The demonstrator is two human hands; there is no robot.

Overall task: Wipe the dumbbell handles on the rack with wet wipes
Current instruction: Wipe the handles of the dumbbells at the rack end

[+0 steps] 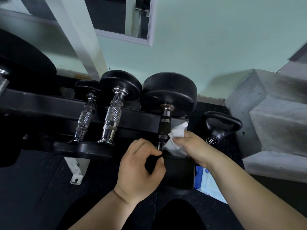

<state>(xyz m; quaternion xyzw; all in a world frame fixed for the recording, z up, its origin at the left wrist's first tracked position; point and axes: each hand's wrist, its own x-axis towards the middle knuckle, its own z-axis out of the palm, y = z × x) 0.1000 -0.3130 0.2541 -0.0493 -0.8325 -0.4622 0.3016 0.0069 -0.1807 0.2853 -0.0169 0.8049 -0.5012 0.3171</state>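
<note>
Pressing wet wipe [177, 138] to dumbbell handle [164, 128], right hand [194, 146] fingers pinching it, left hand [141, 166] gripping dumbbell head [179, 171]

Left grip [141, 165] curled, perhaps clasped; right grip [192, 145] pinched.

- Pale green wall [207, 47] far beyond the right hand [194, 146].
- White-framed pane [127, 19] high above the left hand [141, 165].
- Black speckled floor [41, 180] left of the left hand.
- Grey concrete ledges [274, 122] right of the right hand.

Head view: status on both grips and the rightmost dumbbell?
Right grip pinches crumpled white wet wipe at rightmost black dumbbell's dark handle. Left grip curled at near head, hold unclear. Nothing blocking.
</note>
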